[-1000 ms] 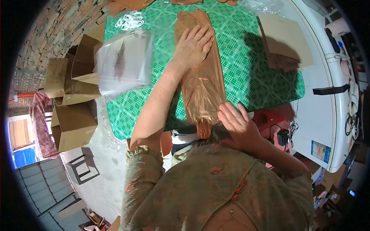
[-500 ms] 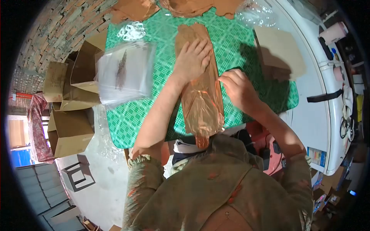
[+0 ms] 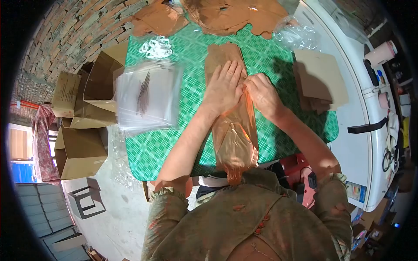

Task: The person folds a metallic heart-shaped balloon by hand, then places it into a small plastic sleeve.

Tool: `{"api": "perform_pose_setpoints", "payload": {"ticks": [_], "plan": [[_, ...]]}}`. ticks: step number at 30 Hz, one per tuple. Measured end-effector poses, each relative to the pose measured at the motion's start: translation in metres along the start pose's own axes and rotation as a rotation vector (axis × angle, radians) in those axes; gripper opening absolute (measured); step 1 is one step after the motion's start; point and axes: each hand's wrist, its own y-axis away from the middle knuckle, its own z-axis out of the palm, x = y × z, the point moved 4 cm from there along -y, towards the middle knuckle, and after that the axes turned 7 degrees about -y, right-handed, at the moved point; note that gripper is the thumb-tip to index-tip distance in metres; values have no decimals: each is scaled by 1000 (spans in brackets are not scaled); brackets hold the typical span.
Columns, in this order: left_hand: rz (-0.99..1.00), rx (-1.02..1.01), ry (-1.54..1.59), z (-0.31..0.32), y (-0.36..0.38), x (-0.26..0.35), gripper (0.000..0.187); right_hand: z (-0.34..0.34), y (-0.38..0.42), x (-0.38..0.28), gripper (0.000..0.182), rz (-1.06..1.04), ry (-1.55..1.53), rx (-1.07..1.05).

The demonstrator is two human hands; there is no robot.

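Observation:
A long, shiny copper-coloured foil piece [image 3: 235, 141] lies folded lengthwise on the green checked tabletop [image 3: 193, 78], its narrow end over the near edge. My left hand [image 3: 224, 89] rests flat on its upper middle part, fingers spread a little and pointing away from me. Right beside it, my right hand [image 3: 261, 93] has its fingers closed on the foil's right edge, which lifts slightly there. The two hands almost touch at the fingertips.
Clear plastic sleeves [image 3: 148, 95] and white loops [image 3: 156, 48] lie left. More copper foil [image 3: 235, 15] and clear plastic [image 3: 298, 35] are at the back. Cardboard sheets [image 3: 322, 78] lie right; open cardboard boxes [image 3: 82, 148] stand left of the table.
My right hand has moved left onto the foil's edge and gripped it. My left hand still lies flat on the foil. The view has shifted, so the table appears lower.

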Motion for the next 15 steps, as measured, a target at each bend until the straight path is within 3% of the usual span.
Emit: {"api": "perform_pose_setpoints", "payload": {"ticks": [15], "plan": [[-41, -77, 30, 1, -3, 0, 66, 35, -56, 65, 12, 80, 146, -48]]}}
